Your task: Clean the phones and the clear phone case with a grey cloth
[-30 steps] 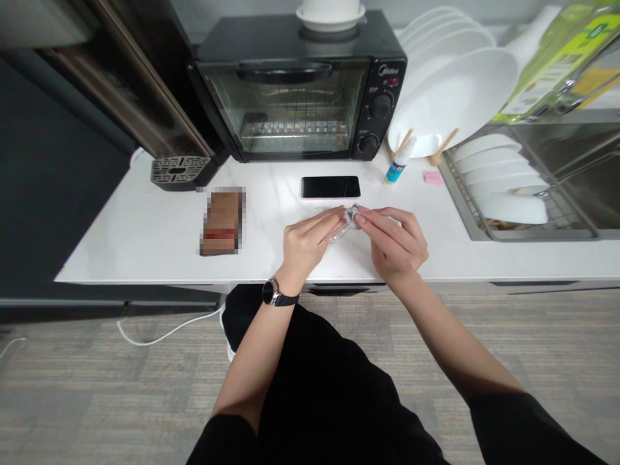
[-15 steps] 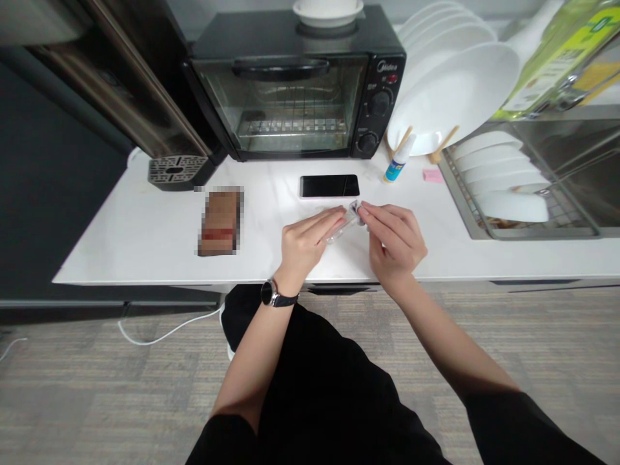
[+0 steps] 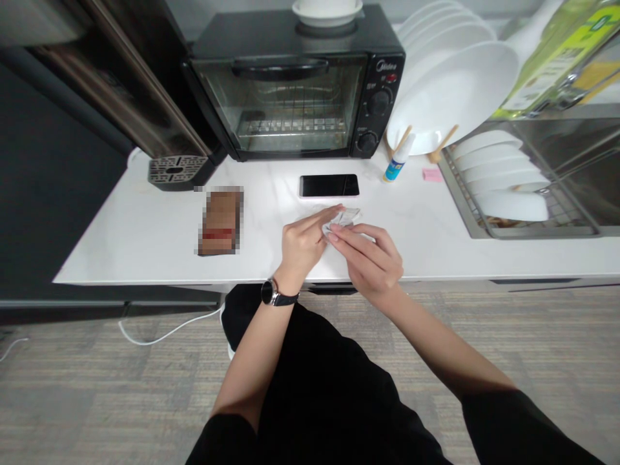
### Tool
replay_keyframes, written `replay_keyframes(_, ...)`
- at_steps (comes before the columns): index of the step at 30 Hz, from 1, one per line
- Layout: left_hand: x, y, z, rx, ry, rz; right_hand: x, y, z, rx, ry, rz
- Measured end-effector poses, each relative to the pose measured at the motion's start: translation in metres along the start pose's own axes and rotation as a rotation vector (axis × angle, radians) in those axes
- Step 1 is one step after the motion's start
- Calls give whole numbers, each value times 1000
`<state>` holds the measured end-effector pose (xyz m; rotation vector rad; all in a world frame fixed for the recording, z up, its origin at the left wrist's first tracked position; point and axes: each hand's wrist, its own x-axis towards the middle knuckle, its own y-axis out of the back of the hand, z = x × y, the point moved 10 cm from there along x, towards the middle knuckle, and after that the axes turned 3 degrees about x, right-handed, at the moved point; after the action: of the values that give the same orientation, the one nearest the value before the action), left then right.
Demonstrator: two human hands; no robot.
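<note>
Close together over the white counter (image 3: 271, 258), both hands work at one small object. Thin fingers of my left hand (image 3: 305, 237) close on a clear plastic case (image 3: 354, 214), mostly hidden by the hands. My right hand (image 3: 375, 259) pinches a crumpled, whitish wipe (image 3: 333, 228) between thumb and fingertips and presses it against the case near the left fingers. Just beyond them a black-screened phone (image 3: 329, 186) lies flat on the counter.
A black toaster oven (image 3: 295, 103) stands behind the phone. To its right are a small spray bottle (image 3: 396, 161), a pink slip (image 3: 432, 175) and upright white plates (image 3: 450, 90). A blurred brown item (image 3: 220, 223) lies left; the sink (image 3: 571, 226) is at right.
My right hand has moved left and slightly down with the wipe, from the case's far right end toward my left fingers. My left hand stays nearly still.
</note>
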<state>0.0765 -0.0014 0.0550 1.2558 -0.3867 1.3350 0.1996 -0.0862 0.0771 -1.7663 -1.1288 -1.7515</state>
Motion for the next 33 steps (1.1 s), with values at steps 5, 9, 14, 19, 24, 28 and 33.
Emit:
replay_keyframes(5, -1, 3, 3, 3, -42, 24, 0, -1, -5, 22, 26, -10)
replay_keyframes(9, -2, -1, 0, -6, -48, 15, -5, 0, 7, 4, 13, -48)
replay_keyframes(14, -3, -6, -5, -20, 2, -26, -14, 5, 30, -78, -37, -8)
replay_keyframes(19, 1, -4, -1, -18, 7, -19, -6, 12, 39, -95, -54, 45)
replay_keyframes(24, 2, -2, 2, 3, -25, 15, 0, 17, 47, -100, -135, 64)
replay_keyframes(28, 0, -4, 0, -15, -19, 3, -6, 15, 61, -153, -279, 10)
replay_keyframes(33, -1, -6, -4, -6, 18, -14, -6, 13, 55, -161, -250, -3)
